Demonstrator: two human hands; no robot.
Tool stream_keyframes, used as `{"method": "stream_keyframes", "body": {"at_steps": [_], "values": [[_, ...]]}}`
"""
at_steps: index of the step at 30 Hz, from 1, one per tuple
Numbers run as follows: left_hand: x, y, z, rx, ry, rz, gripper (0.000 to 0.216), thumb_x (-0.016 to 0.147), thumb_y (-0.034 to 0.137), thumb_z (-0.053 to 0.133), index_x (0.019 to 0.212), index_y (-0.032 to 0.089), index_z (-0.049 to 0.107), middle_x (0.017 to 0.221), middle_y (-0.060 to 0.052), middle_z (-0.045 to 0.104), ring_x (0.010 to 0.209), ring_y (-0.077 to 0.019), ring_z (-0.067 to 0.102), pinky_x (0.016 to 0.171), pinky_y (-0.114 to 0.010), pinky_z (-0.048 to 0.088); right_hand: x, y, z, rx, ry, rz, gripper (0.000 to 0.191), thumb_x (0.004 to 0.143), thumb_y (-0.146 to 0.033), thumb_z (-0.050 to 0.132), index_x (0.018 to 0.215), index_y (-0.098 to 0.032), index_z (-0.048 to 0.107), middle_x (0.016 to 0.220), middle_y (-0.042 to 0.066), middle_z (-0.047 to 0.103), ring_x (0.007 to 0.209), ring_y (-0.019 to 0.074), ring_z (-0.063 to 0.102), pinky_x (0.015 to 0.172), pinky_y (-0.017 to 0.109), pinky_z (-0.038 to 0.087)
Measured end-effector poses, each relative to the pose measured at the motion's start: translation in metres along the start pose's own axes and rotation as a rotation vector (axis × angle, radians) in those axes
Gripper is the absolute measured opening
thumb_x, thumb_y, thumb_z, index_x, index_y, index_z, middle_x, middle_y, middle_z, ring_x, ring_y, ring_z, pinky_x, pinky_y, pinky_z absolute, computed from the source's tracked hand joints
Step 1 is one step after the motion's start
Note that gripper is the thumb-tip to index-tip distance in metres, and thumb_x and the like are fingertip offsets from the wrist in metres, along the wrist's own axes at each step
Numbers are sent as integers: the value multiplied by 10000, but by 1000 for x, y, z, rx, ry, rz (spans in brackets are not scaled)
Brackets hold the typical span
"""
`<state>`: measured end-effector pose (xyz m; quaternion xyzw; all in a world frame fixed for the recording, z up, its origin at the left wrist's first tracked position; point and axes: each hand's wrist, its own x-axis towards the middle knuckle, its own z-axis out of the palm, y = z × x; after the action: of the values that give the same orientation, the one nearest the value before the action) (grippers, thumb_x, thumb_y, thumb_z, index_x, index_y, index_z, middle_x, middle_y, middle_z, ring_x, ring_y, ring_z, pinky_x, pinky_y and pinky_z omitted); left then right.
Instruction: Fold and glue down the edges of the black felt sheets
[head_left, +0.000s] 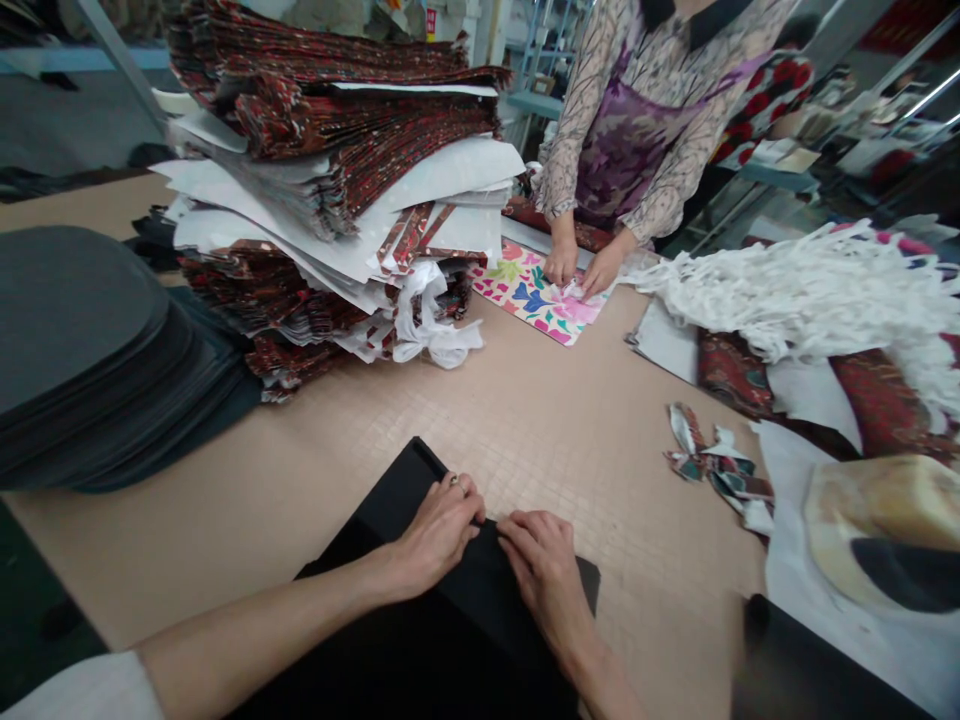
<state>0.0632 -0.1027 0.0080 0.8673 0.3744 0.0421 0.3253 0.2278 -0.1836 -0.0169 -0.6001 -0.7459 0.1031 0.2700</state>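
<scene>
A black panel of sheet material lies on the table in front of me, its far edge turned over in a narrow strip. My left hand has its fingers curled and pressed together on that edge, a ring on one finger. Just to the right, my right hand pinches the same edge, its fingertips close to those of the left. The fingertips partly hide the edge between them. Toward me the panel runs under my forearms and out of view.
At left stands a stack of dark rounded sheets. Behind it rise tall bundles of red patterned pieces. Opposite, a co-worker handles a floral panel. White strips, fabric scraps and a tape roll lie at right.
</scene>
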Motion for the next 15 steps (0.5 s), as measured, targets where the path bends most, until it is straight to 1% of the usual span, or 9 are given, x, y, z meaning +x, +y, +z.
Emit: {"method": "stream_keyframes", "body": {"at_steps": [3,7,10,12,15], "values": [[-2,0,3,22,26,8,196,722,17,560,837,169,513,980,-30,484,926,-190,413,768,-305,353,3,-2,0,15,-56,86,145,848,-177,506,955,-229,590,893,29,615,822,182,518,739,347,341],[-4,3,-2,190,11,102,206,766,53,533,924,182,500,991,-39,515,952,-215,410,781,-356,329,-4,5,0,-31,-122,145,156,800,-224,590,950,-265,584,864,6,623,797,202,526,716,363,328],[-4,4,-11,263,-12,159,150,790,143,575,920,183,513,1000,-48,518,979,-232,415,801,-376,326,-12,9,-2,-63,-90,170,90,816,-240,563,900,-258,587,850,10,625,780,207,539,709,370,332],[-4,1,-15,249,11,199,160,798,192,593,940,184,518,1063,-58,499,1020,-239,405,846,-384,318,-16,11,-3,-88,-46,178,83,845,-255,514,885,-244,586,861,25,626,782,209,549,706,373,342],[-4,-9,-18,233,82,254,219,851,137,505,1064,187,486,1134,-65,477,1063,-218,395,902,-369,296,-19,10,-4,-119,13,134,157,873,-268,464,983,-226,567,915,53,623,805,205,566,710,367,370]]}}
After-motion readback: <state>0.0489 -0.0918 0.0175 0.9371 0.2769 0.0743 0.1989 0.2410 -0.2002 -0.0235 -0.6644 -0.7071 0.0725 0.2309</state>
